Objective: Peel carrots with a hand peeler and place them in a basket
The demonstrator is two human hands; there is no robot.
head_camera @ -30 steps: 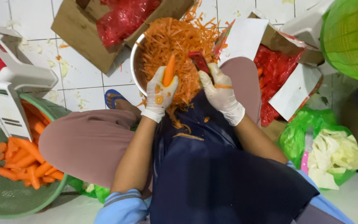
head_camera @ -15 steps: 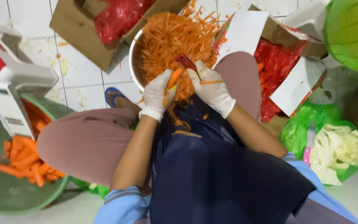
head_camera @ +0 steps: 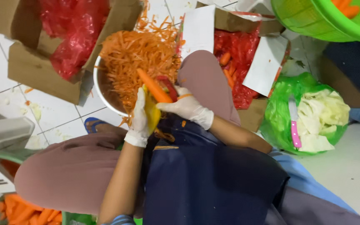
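Head view — carrot (head_camera: 153,86) in left hand (head_camera: 140,118)

Both hands, left (head_camera: 140,121) and right (head_camera: 186,107), in thin white rubbery gloves, matt, stained orange. Carrot (head_camera: 153,86) smooth, moist-looking. Peeler (head_camera: 168,86) red plastic, glossy. Bowl (head_camera: 101,89) metal, dull shine on rim, heaped with rough stringy carrot shreds (head_camera: 136,52). 2 boxes (head_camera: 42,71) brown matt cardboard, lined with crinkly glossy red plastic film (head_camera: 73,33). Apron (head_camera: 205,179) dark blue matt cloth. Floor (head_camera: 59,112) glazed white tile. Green bag (head_camera: 282,116) thin shiny plastic. Basket (head_camera: 313,21) green plastic mesh.
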